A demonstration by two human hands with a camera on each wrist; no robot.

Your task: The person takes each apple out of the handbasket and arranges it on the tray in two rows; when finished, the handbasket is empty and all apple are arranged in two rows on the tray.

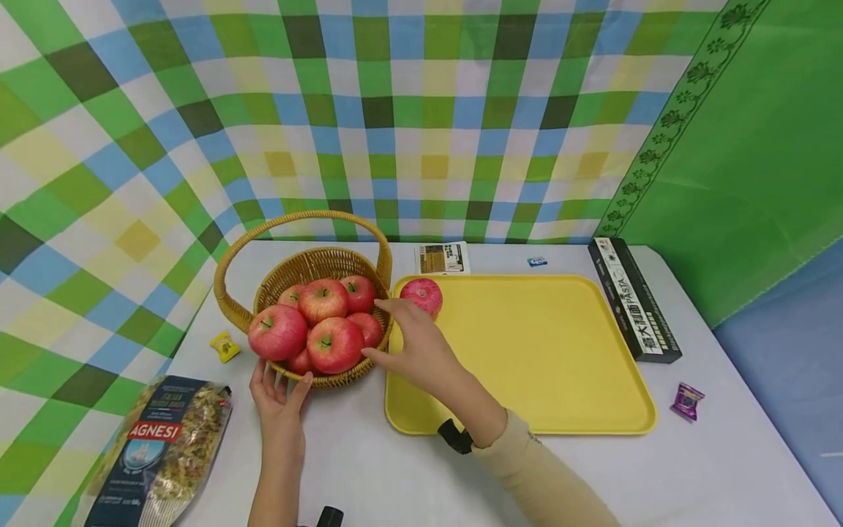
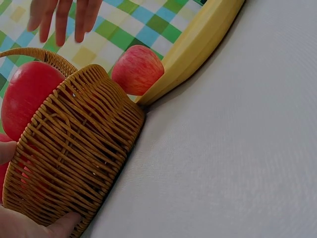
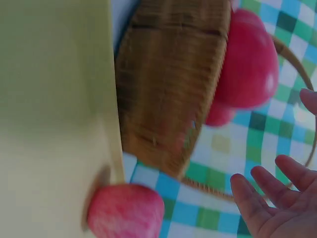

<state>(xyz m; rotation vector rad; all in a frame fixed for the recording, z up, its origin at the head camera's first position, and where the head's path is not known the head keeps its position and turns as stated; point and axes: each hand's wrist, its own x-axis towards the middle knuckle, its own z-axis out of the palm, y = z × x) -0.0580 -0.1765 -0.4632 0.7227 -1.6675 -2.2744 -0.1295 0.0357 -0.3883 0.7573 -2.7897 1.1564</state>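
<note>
I have the right hand (image 1: 419,348), spread and empty, by the round brown wicker basket (image 2: 81,146) near the white worktop's (image 1: 369,468) far-left corner; the left hand (image 1: 281,411), thumb and fingers apart, rests against its near side. One careless nudge could tumble the heaped red apples (image 1: 324,301). The yellow rectangular tray (image 1: 527,351), with a lone red apple (image 1: 423,294) at its far-left corner, crowds my right.

Tabletop (image 1: 356,454): basket (image 1: 309,262) at tray's 9 o'clock, apples (image 1: 323,300) in it. Lone apple (image 1: 421,295) on tray (image 1: 527,359), 10 o'clock corner. Pasta box (image 1: 635,300) off tray's 2. Pasta bag (image 1: 158,450) at basket's 8.
</note>
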